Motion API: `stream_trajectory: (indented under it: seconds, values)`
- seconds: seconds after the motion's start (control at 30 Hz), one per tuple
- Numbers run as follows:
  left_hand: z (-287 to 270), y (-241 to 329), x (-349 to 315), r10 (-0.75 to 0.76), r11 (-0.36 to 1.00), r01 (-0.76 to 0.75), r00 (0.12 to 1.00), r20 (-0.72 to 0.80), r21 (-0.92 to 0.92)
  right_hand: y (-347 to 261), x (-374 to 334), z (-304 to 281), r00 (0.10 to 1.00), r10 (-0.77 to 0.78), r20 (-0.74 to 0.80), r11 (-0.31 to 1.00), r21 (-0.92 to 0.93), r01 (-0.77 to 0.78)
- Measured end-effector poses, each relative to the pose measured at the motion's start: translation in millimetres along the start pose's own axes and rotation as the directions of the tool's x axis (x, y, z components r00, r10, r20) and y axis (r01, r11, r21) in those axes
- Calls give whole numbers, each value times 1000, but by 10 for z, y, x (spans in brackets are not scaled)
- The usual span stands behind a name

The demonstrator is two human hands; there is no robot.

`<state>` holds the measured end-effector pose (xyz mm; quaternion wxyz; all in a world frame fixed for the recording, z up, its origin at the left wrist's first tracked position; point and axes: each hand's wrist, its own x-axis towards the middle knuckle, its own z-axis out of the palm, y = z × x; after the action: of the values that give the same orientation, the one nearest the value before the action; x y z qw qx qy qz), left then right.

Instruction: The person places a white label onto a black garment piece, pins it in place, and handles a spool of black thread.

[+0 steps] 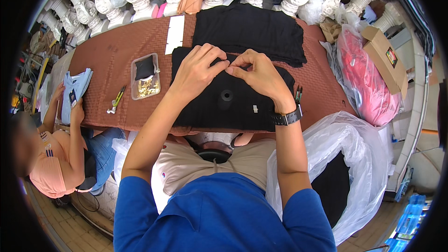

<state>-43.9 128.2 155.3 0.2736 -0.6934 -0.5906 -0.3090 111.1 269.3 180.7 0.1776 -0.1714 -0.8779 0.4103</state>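
Note:
My left hand (198, 72) and my right hand (261, 73) meet above a black folded garment (200, 109). Thumb and fingers of each are pinched together, fingertips nearly touching. Whatever they hold, if anything, is too small to make out. Below them on the black cloth stand a dark cylinder with a hole in its top (226, 97) and, to the right, a small pale tag (255, 108). Just beyond lies a stack of black folded cloth (249, 32). A dark slim tool (298, 94) rests by my right wrist.
On the brown-covered table (105, 56) are a clear box (145, 94) with a black cushion and gold pins, a yellow-green cutter (117, 100) and a white card strip (175, 36). A co-worker at left holds a light blue garment (74, 88). Plastic bags (366, 77) and a carton (385, 58) crowd the right.

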Motion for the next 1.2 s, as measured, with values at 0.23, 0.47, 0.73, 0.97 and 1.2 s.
stream_trajectory:
  seconds: [0.23,0.47,0.73,0.97,1.2]
  values:
    - [-78,-15,16,-58,998,57,997,-52,-31,55,146,106,1000,-1,0,995,97,1]
    - [-85,291,-37,-612,760,498,766,-199,-418,114,216,93,994,104,-34,965,247,-92]
    - [176,512,-190,-725,600,570,685,-80,-561,154,250,107,992,114,-49,954,285,-96]
    - [336,566,-176,-821,442,639,571,3,-629,96,254,195,991,126,-46,955,276,-109]
    - [379,560,-254,-824,260,591,548,144,-764,95,208,243,975,195,-109,931,332,-149]
